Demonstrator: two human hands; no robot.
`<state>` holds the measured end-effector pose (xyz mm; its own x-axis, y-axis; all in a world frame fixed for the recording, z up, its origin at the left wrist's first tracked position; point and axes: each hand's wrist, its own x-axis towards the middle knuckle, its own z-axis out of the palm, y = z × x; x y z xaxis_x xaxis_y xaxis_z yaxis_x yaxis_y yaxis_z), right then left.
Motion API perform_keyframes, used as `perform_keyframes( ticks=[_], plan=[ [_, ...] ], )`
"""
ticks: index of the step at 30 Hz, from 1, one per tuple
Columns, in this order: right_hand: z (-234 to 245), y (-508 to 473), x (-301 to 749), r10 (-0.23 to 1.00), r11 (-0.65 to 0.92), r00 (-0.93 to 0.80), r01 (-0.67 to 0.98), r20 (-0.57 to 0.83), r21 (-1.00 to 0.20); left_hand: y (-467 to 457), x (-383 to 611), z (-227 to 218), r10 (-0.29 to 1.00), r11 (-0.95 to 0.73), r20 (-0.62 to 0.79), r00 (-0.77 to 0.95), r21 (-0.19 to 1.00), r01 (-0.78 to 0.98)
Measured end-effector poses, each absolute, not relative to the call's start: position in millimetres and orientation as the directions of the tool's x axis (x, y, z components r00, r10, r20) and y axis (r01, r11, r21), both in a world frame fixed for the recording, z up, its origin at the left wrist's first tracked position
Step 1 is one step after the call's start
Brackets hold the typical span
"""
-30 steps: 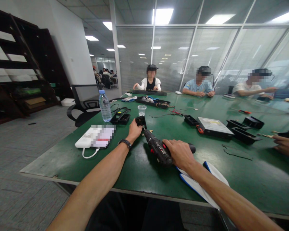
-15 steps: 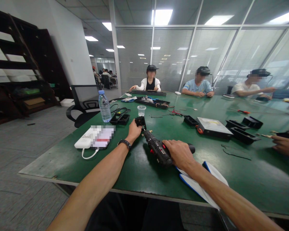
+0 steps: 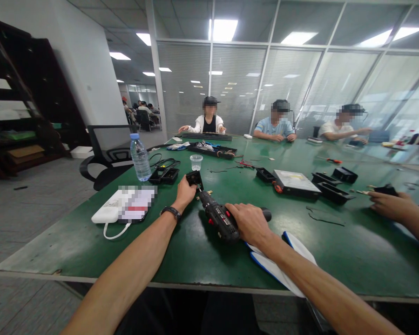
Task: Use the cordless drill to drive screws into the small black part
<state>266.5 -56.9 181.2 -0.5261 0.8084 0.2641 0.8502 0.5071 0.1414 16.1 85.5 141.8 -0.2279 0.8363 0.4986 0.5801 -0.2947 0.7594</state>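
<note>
My left hand (image 3: 185, 192) is closed around a small black plastic box-like part (image 3: 194, 178), held just above the green table. A black cordless drill (image 3: 218, 217) with red buttons lies on its side in my right hand (image 3: 250, 222), which grips its handle. The drill's bit points at the black part and meets it near its lower edge; whether it sits in a screw I cannot tell. A few small brass-coloured pieces (image 3: 209, 191) lie by the drill's tip. White gloves with blue cuffs (image 3: 277, 267) lie beneath my right forearm.
A water bottle (image 3: 139, 157), a clear plastic cup (image 3: 196, 162) and black trays (image 3: 164, 175) stand beyond my left hand. A white power bank (image 3: 106, 205) cabled to a phone lies left. Rightward are a disc drive (image 3: 295, 184) and a co-worker's hand (image 3: 393, 204). Several people sit around the table.
The whole view has shifted, so the scene sits further left in the frame. Both hands keep their hold, and the drill stays against the black part.
</note>
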Motion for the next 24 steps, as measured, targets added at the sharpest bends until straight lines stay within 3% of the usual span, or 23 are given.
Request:
perform_keyframes(
  ticks=[24],
  plan=[
    [187.1, -60.1, 263.5, 0.837, 0.492, -0.508, 0.861, 0.201, 0.128, 86.7, 16.0, 139.4, 0.828, -0.312, 0.514, -0.225, 0.754, 0.578]
  ],
)
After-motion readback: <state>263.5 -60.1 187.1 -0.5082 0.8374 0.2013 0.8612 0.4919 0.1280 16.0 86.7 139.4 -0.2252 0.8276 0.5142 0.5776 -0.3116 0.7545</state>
